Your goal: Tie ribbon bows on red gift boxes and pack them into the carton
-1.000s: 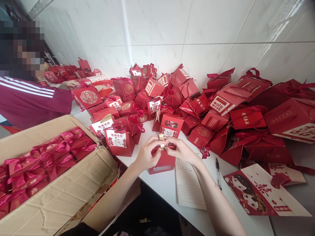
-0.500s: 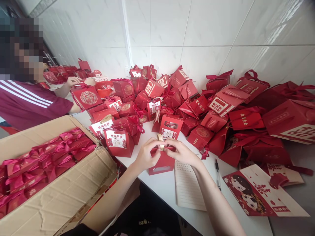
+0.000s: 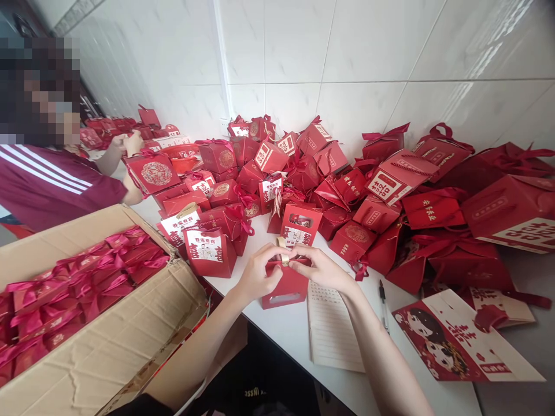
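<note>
A small red gift box (image 3: 284, 289) with a cut-out window stands near the front edge of the white table (image 3: 286, 332). My left hand (image 3: 258, 271) pinches the left side of its top. My right hand (image 3: 318, 267) pinches the right side. Both hands are closed on the box's top flaps, where a tan ribbon loop handle (image 3: 284, 245) sticks up between the fingertips. A heap of red gift boxes (image 3: 347, 185) lies right behind my hands.
An open cardboard carton (image 3: 99, 341) of red ribboned boxes stands at the left. A lined notepad (image 3: 332, 332) and a pen (image 3: 383, 303) lie by my right forearm. Flat unfolded boxes (image 3: 459, 341) lie right. Another person in a maroon striped top (image 3: 47, 185) handles boxes at far left.
My hands stay on the red box top, fingers shifting slightly closer together. The other person's hand at the far left has lifted from the table towards the boxes.
</note>
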`<action>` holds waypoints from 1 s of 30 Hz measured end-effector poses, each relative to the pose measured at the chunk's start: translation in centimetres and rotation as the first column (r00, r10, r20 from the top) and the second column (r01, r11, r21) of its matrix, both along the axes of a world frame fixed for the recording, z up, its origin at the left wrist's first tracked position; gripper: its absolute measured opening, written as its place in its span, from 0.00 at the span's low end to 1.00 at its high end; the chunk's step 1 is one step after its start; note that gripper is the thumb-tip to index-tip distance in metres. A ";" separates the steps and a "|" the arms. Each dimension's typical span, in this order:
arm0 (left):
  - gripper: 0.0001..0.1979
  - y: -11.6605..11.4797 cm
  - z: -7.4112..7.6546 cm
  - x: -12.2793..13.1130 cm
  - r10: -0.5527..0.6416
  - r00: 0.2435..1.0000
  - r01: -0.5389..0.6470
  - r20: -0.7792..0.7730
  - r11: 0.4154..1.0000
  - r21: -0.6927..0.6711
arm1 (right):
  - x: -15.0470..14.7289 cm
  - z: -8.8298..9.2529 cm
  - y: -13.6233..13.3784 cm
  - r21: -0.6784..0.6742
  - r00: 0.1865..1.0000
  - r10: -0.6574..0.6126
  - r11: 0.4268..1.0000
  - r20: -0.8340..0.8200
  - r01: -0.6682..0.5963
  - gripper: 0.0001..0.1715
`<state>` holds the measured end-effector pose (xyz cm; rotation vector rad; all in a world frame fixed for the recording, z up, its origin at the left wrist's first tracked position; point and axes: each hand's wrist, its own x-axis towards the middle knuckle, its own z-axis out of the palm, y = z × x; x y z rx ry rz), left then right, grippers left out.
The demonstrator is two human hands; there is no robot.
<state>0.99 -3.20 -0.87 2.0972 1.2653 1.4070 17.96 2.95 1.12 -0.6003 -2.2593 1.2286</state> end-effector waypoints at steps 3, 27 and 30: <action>0.17 0.0 0.0 0.0 0.001 1.000 -0.001 -0.002 1.000 0.002 | 0.0 -0.1 0.0 0.056 1.000 -0.012 0.998 0.018 0.011 0.06; 0.14 0.2 -0.6 0.0 0.005 1.000 -0.005 0.020 1.000 0.010 | -0.4 -0.9 0.1 0.040 1.000 -0.009 0.999 0.030 0.008 0.05; 0.13 0.2 -0.6 0.0 0.007 1.000 -0.008 0.026 1.000 0.016 | -0.4 -0.9 0.2 0.043 0.999 -0.018 0.999 0.040 0.016 0.06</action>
